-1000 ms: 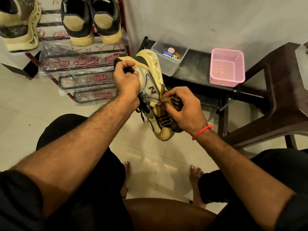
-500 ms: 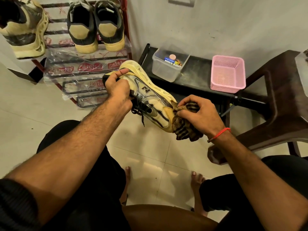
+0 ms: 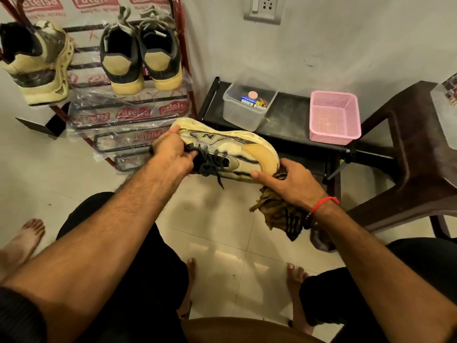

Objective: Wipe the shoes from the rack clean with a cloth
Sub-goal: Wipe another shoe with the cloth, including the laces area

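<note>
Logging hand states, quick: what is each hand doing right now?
Left hand: grips the sneaker at its heel.
Right hand: holds the cloth against the toe.

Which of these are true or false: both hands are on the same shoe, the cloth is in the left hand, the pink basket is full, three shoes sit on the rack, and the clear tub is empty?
1. Both hands are on one shoe. True: the left hand grips its heel end, the right hand is at its toe.
2. The cloth is in the left hand. False: the right hand holds it.
3. The pink basket is full. False: nothing shows inside it.
4. Three shoes sit on the rack. True.
5. The clear tub is empty. False: small items lie inside.
</note>
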`<act>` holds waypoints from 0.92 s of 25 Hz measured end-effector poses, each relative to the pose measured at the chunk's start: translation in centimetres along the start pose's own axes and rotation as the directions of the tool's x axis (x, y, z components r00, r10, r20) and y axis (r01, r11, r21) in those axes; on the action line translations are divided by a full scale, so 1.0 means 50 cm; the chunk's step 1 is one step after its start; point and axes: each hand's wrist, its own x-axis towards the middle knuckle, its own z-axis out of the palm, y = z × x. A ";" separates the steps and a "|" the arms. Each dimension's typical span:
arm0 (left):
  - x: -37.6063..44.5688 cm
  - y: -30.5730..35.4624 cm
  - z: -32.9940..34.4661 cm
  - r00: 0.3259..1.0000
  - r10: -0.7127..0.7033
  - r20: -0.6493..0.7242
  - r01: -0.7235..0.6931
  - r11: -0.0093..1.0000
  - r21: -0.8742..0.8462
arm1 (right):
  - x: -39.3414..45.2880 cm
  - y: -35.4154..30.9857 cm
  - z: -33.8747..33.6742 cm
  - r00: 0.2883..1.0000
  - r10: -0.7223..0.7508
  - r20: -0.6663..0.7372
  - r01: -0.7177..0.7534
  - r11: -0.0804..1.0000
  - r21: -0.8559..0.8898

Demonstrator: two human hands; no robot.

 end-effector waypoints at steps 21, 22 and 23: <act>-0.053 -0.045 -0.006 0.755 0.032 0.655 -0.609 0.404 0.682 | 0.045 0.021 -0.086 0.881 -0.075 -0.467 0.110 0.993 0.049; -0.051 -0.045 -0.004 0.763 0.090 0.640 -0.602 0.460 0.653 | 0.049 0.019 -0.084 0.889 -0.061 -0.455 0.102 0.993 0.066; -0.051 -0.044 -0.002 0.771 0.141 0.621 -0.592 0.520 0.616 | 0.053 0.015 -0.081 0.895 -0.045 -0.443 0.098 0.990 0.099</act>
